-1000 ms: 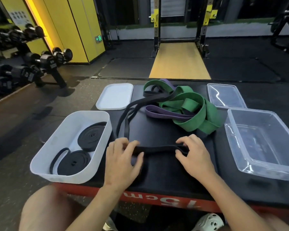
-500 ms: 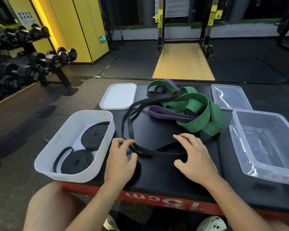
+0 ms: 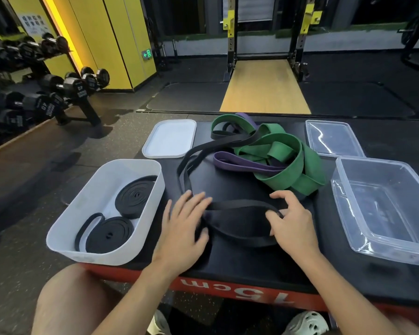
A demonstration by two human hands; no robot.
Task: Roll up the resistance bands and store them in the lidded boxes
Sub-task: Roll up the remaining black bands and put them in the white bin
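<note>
The black band (image 3: 240,203) is lying loose on the near middle of the desk (image 3: 240,264), one end looped between the two hands while its long tail is trailing away toward the far pile. The right hand (image 3: 293,228) is curling its fingers and thumb round the loop's right end in a closed grip. The left hand (image 3: 182,228) is pressing down flat on the left end with its fingers spread; it is blurred, so I cannot tell whether any finger is hooking under the strap. No coil is showing on this band yet, so I am judging the roll as only just starting. To the left, the white box (image 3: 65,228) is already holding two rolled black bands, a far roll (image 3: 136,197) and a near roll (image 3: 108,235) whose tail is springing out a little. Its white lid (image 3: 169,139) is lying off, beyond it. The green band (image 3: 283,175) and the purple band (image 3: 240,163) are waiting unrolled, tangled together at the far middle, and the black tail is running into that tangle, which may be snagging it as it winds in. On the right, the clear box (image 3: 344,213) is sitting with nothing in it, its clear lid (image 3: 331,139) lying behind it. Most of the job is looking undone: three bands to roll, two lids to fit.
</note>
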